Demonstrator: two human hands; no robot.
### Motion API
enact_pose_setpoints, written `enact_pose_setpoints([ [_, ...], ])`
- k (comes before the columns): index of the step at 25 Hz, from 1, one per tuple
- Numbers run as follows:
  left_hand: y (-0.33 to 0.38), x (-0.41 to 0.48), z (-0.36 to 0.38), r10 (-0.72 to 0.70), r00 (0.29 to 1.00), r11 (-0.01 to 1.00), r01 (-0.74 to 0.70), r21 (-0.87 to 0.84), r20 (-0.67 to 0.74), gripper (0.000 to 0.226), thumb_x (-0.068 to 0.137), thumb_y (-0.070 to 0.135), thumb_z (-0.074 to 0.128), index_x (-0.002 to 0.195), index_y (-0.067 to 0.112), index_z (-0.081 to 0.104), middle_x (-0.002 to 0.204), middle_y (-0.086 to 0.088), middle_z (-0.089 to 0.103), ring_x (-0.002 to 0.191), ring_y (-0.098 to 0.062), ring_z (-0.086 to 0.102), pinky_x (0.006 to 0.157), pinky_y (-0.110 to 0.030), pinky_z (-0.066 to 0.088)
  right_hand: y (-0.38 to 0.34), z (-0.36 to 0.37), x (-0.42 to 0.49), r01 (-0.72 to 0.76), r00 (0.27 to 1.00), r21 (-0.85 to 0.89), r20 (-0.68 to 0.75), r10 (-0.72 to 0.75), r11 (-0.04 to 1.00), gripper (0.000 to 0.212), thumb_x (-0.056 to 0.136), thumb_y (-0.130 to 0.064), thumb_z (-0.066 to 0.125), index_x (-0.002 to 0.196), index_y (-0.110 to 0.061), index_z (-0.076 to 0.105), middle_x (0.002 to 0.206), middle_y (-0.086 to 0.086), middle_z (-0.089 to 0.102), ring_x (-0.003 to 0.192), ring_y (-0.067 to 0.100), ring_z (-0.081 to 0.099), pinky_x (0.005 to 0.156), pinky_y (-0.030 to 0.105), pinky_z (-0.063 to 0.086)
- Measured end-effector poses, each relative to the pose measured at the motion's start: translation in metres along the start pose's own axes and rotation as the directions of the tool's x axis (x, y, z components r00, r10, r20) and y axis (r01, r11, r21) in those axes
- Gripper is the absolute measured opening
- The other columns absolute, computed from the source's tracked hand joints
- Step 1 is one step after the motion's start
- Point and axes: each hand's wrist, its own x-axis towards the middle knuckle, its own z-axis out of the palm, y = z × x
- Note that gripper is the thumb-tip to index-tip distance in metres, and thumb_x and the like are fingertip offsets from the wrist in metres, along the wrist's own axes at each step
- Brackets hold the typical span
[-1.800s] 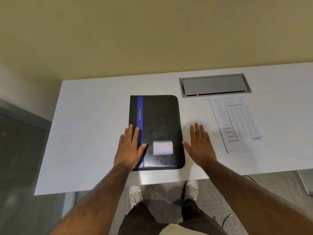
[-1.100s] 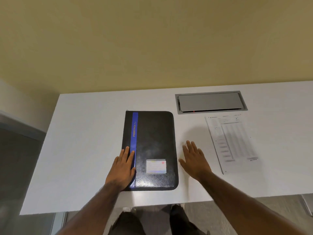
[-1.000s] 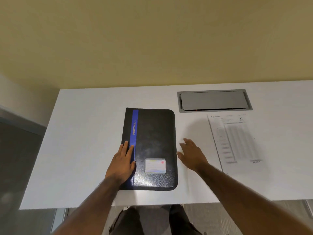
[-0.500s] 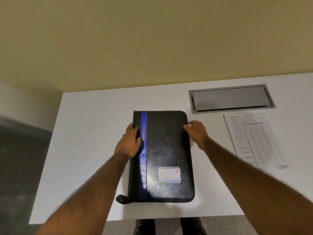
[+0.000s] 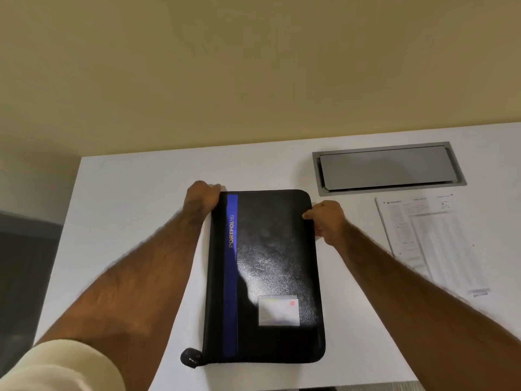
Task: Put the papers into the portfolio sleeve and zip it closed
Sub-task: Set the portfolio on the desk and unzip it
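A black zipped portfolio (image 5: pixel 270 266) with a blue stripe and a label card lies flat on the white desk (image 5: pixel 135 210). A small dark zipper tab (image 5: pixel 191 358) sticks out at its near left corner. My left hand (image 5: pixel 201 197) curls around the portfolio's far left corner. My right hand (image 5: pixel 327 220) pinches the right edge near the far right corner. The papers (image 5: pixel 434 244), printed sheets, lie flat on the desk to the right of the portfolio, untouched.
A grey metal cable hatch (image 5: pixel 387 167) is set into the desk behind the papers. The desk's left edge drops to a dark floor (image 5: pixel 25 263). A yellow wall rises behind the desk.
Both hands slid from the portfolio's near end up to its far corners. The left hand went from lying flat on the stripe to gripping the far left corner. The view moved closer.
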Motion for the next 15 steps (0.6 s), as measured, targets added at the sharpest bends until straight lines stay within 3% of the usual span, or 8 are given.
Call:
enact_pose_setpoints([
  [4,0.013,0.016,-0.004,-0.029,0.996,0.992,0.018,0.127,0.084,0.034,0.091,0.028,0.064,0.104,-0.004,0.065,0.112,-0.021,0.068,0.110,-0.038,0.065,0.088,-0.036,0.052,-0.001,0.000,0.007,-0.017,0.999,-0.018,-0.030,0.017,1.000,0.012,0.086,0.000,0.072,0.085,-0.004,0.061,0.099,0.013,0.064,0.091,0.033,0.065,0.077,0.040,0.057],
  [7,0.026,0.023,-0.004,-0.058,0.992,0.951,0.019,0.309,0.116,0.035,0.089,0.020,0.066,0.115,-0.003,0.064,0.122,-0.021,0.066,0.113,-0.037,0.064,0.096,-0.041,0.054,-0.003,-0.002,0.011,-0.019,0.999,-0.022,-0.039,0.018,1.000,0.016,0.085,0.002,0.072,0.079,-0.004,0.059,0.097,0.016,0.065,0.089,0.035,0.066,0.082,0.044,0.059],
  [9,0.034,0.025,-0.004,-0.067,0.992,0.916,0.020,0.400,0.104,0.039,0.089,0.018,0.066,0.122,-0.002,0.061,0.129,-0.020,0.063,0.118,-0.038,0.061,0.098,-0.042,0.052,-0.003,-0.003,0.014,-0.024,0.999,-0.024,-0.041,0.023,0.999,0.012,0.084,0.003,0.072,0.086,0.000,0.061,0.097,0.020,0.067,0.090,0.036,0.067,0.086,0.050,0.059],
  [15,0.052,0.029,-0.002,-0.076,0.962,0.867,-0.067,0.493,0.264,0.053,0.083,0.041,0.075,0.117,0.003,0.065,0.118,-0.020,0.066,0.112,-0.036,0.064,0.102,-0.042,0.052,-0.002,-0.001,0.019,-0.037,0.998,-0.008,-0.052,0.037,0.999,0.021,0.082,0.005,0.072,0.077,-0.006,0.056,0.086,0.014,0.063,0.079,0.030,0.064,0.084,0.051,0.058],
])
